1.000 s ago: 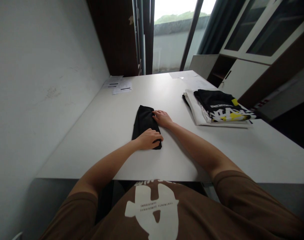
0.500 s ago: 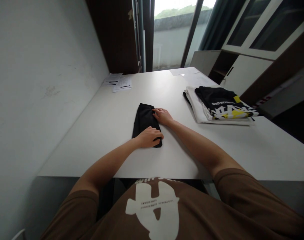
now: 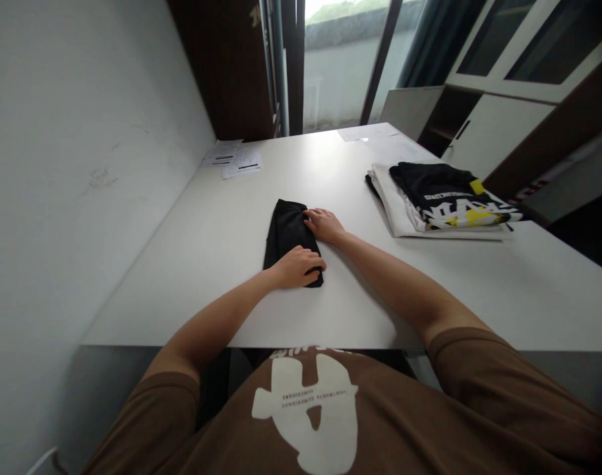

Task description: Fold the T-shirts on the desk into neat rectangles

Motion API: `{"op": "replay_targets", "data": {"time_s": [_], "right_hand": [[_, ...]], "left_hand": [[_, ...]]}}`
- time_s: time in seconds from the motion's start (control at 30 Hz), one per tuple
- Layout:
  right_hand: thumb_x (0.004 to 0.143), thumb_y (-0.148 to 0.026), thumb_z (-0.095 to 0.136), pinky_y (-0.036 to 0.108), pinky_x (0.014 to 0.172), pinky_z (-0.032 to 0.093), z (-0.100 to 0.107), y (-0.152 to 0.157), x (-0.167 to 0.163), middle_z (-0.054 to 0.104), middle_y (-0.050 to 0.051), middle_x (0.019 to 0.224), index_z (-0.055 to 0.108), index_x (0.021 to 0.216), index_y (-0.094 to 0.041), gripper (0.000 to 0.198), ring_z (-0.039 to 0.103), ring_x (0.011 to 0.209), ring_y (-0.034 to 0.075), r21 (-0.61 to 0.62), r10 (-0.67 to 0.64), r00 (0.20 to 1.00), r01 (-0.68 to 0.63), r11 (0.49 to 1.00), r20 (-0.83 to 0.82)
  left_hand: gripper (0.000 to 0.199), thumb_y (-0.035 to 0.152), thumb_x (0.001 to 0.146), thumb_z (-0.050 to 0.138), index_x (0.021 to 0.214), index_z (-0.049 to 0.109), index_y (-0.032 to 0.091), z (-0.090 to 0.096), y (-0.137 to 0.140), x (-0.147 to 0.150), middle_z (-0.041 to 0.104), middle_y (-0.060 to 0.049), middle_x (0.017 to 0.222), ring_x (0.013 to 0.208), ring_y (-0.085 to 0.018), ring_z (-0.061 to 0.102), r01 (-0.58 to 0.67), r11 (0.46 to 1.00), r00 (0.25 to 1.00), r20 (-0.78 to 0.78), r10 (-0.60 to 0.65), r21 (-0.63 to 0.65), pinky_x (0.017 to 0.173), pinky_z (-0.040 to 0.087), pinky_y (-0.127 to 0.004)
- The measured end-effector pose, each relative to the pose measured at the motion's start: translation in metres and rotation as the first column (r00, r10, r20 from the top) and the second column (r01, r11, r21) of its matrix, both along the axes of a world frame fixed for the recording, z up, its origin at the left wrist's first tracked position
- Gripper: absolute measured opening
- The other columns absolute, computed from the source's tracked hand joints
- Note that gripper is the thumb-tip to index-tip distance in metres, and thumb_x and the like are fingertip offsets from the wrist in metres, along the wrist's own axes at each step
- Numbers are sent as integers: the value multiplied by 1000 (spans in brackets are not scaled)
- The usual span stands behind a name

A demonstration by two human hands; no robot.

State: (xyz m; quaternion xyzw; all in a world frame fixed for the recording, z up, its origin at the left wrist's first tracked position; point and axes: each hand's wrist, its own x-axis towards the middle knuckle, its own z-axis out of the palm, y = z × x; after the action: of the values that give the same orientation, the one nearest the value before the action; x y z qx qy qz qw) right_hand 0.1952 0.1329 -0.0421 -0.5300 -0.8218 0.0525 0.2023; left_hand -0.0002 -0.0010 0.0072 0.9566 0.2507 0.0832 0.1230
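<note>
A black folded garment (image 3: 287,226) lies flat on the white table in front of me, a narrow bundle whose exact kind I cannot make out. My left hand (image 3: 299,268) rests across its near part, with the fingers curled over the right edge and the thumb below them. Farther up that same edge, my right hand (image 3: 324,225) grips the cloth between thumb and fingertips, its palm beside the bundle on the table. Cloth directly under the left palm is hidden.
On the right of the white table (image 3: 196,290) lies a stack of folded clothes (image 3: 432,179), black and white with yellow print. Printed papers (image 3: 242,160) lie at the far left by the wall (image 3: 83,165). A clear sheet (image 3: 367,134) is at the far edge.
The view has tilted slightly downward. Both hands stay at about the same places on the black garment, and its shape looks the same.
</note>
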Motion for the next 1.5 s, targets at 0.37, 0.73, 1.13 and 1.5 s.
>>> {"op": "replay_targets", "data": {"time_s": [0.37, 0.73, 1.13, 1.5], "right_hand": [[110, -42, 49, 50, 124, 39, 0, -1, 0, 62, 10, 154, 60, 154, -22, 50, 53, 146, 32, 2, 2, 1000, -2, 1000, -5], [110, -42, 48, 50, 124, 39, 0, -1, 0, 62, 10, 154, 60, 155, -21, 51, 53, 145, 33, 10, -2, 1000, 2, 1000, -4], [109, -42, 47, 52, 124, 38, 4, -4, -1, 60, 11, 156, 60, 155, -21, 53, 51, 145, 34, -8, -4, 1000, 4, 1000, -23], [109, -42, 48, 52, 123, 38, 1, -1, -1, 62, 12, 154, 61, 155, -20, 53, 53, 143, 35, -1, 2, 1000, -3, 1000, -25]], "left_hand": [[20, 25, 101, 54, 112, 71, 24, -1, 0, -1, 76, -2, 109, 103, -19, 68, 10, 1000, 1000, 23, -10, 8, 94, 39, -37], [21, 26, 101, 54, 112, 72, 24, 0, -1, -1, 77, -4, 110, 103, -20, 68, 3, 1000, 1000, 18, -3, -1, 95, 40, -37], [22, 25, 100, 53, 112, 71, 23, 4, -2, 0, 77, -4, 110, 104, -20, 68, 2, 1000, 1000, -1, -2, -8, 92, 37, -38], [23, 25, 100, 52, 111, 72, 23, 4, -2, -1, 76, -4, 110, 103, -20, 67, 6, 1000, 1000, 22, -5, -23, 94, 38, -39]]}}
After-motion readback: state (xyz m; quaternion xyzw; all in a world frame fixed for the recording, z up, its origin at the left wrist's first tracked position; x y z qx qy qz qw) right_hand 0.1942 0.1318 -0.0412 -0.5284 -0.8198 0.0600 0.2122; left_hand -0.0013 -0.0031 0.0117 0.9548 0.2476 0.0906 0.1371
